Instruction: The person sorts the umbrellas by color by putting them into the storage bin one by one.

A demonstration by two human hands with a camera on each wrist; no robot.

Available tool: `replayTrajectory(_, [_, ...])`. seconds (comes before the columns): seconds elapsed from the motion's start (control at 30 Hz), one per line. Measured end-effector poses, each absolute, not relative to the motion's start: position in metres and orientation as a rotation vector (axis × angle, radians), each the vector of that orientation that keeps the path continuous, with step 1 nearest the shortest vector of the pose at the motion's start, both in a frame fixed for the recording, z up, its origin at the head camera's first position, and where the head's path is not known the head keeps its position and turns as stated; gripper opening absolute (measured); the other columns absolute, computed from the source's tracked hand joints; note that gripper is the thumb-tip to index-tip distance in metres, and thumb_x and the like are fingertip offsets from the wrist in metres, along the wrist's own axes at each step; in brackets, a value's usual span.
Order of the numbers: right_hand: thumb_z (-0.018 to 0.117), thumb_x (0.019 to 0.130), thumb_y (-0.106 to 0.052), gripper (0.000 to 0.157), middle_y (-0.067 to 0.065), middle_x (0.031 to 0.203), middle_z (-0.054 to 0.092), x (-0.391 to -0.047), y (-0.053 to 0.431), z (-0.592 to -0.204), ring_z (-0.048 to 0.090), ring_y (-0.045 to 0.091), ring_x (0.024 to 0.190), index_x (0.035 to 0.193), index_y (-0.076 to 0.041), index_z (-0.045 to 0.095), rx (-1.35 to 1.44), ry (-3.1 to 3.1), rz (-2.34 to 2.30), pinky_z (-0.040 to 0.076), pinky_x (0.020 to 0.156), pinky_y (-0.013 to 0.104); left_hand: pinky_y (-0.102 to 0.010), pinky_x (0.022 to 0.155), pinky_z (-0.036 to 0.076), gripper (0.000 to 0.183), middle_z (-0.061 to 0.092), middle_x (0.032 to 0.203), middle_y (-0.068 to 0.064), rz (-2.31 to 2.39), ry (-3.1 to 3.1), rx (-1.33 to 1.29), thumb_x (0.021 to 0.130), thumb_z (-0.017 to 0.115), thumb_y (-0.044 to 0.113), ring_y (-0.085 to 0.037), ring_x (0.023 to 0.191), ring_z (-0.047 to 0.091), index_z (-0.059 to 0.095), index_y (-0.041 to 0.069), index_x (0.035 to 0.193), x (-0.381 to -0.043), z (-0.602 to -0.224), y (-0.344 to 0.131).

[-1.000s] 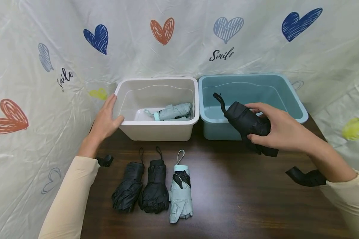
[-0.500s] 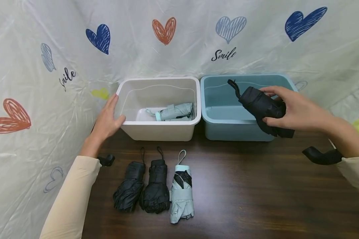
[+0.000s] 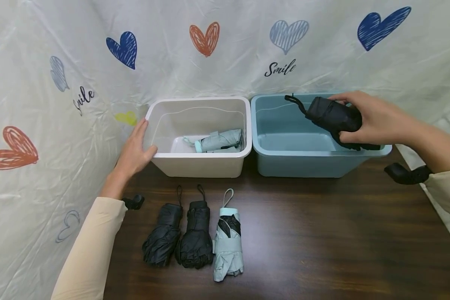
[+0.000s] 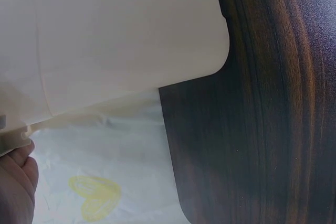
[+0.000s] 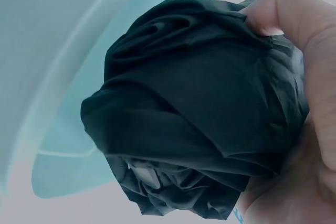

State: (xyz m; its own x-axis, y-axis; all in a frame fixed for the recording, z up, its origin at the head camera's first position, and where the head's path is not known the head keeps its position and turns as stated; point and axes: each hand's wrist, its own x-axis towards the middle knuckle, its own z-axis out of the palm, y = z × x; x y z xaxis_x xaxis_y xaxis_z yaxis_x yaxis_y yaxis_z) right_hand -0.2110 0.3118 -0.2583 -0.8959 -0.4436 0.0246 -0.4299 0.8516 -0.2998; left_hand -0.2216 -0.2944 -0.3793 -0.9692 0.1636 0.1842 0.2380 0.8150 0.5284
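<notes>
My right hand (image 3: 371, 118) grips a folded black umbrella (image 3: 333, 114), its wrist loop pointing left, over the right part of the blue bin (image 3: 296, 164). Bunched black fabric of that umbrella (image 5: 184, 93) fills much of the right wrist view. At the left, my left hand (image 3: 133, 150) rests against the near left corner of the white bin (image 3: 198, 166), fingers along the side rim and thumb at the front. Inside the white bin lies a pale green folded umbrella (image 3: 221, 141), with part of another pale green piece beneath it.
On the dark wooden table (image 3: 303, 233), a black umbrella (image 3: 163, 235), a second black umbrella (image 3: 195, 235) and a pale green umbrella (image 3: 228, 246) lie in a row before the white bin. The bins stand side by side against a heart-printed cloth (image 3: 236, 46).
My right hand has carried the black umbrella up and to the right, from the front of the blue bin to above it. The left hand stays at the white bin's corner.
</notes>
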Motion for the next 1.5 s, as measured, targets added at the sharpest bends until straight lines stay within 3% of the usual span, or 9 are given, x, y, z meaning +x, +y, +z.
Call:
replayTrajectory(0.3, [0.088,0.079,-0.015,0.094,0.032,0.143,0.050,-0.221,0.311,-0.255,0.060,0.037,0.096,0.160,-0.008,0.040,-0.702,2.943,-0.277,0.049,0.067,0.042,-0.068,0.127,0.025,0.086,0.020,0.178,-0.016,-0.857,-2.861,-0.315,0.091,0.054,0.025,-0.043,0.163,0.023,0.023,0.002,0.168,-0.221,-0.378,-0.294])
replayTrajectory(0.73, [0.086,0.081,-0.017,0.092,0.031,0.144,0.050,-0.225,0.313,-0.262,0.063,0.038,0.094,0.161,-0.015,0.040,-0.686,2.888,-0.122,0.054,0.068,0.046,-0.066,0.129,0.024,0.087,0.019,0.178,-0.017,-0.852,-2.865,-0.317,0.091,0.055,0.025,-0.042,0.164,0.022,0.022,0.001,0.168,-0.220,-0.379,-0.295])
replayTrajectory(1.0, [0.086,0.081,-0.006,0.087,0.027,0.146,0.054,-0.218,0.316,-0.272,0.063,0.038,0.104,0.158,-0.014,0.046,-0.708,2.816,-0.170,0.056,0.074,0.047,-0.066,0.129,0.023,0.087,0.019,0.178,-0.017,-0.855,-2.864,-0.319,0.091,0.055,0.024,-0.043,0.164,0.021,0.022,0.001,0.168,-0.220,-0.379,-0.295])
replayTrajectory(1.2, [0.077,0.085,0.000,0.071,0.024,0.150,0.056,-0.215,0.316,-0.274,0.059,0.046,0.130,0.152,-0.007,0.055,-0.767,2.799,-0.252,0.055,0.092,0.064,-0.066,0.129,0.023,0.087,0.019,0.178,-0.017,-0.852,-2.858,-0.304,0.090,0.055,0.023,-0.043,0.163,0.022,0.022,0.001,0.168,-0.219,-0.378,-0.296])
replayTrajectory(1.5, [0.074,0.093,-0.010,0.060,0.024,0.144,0.060,-0.208,0.312,-0.274,0.063,0.042,0.123,0.150,-0.007,0.057,-0.741,2.858,-0.303,0.054,0.089,0.064,-0.067,0.128,0.024,0.086,0.019,0.178,-0.015,-0.855,-2.872,-0.301,0.092,0.055,0.023,-0.042,0.163,0.022,0.022,0.003,0.168,-0.218,-0.377,-0.295])
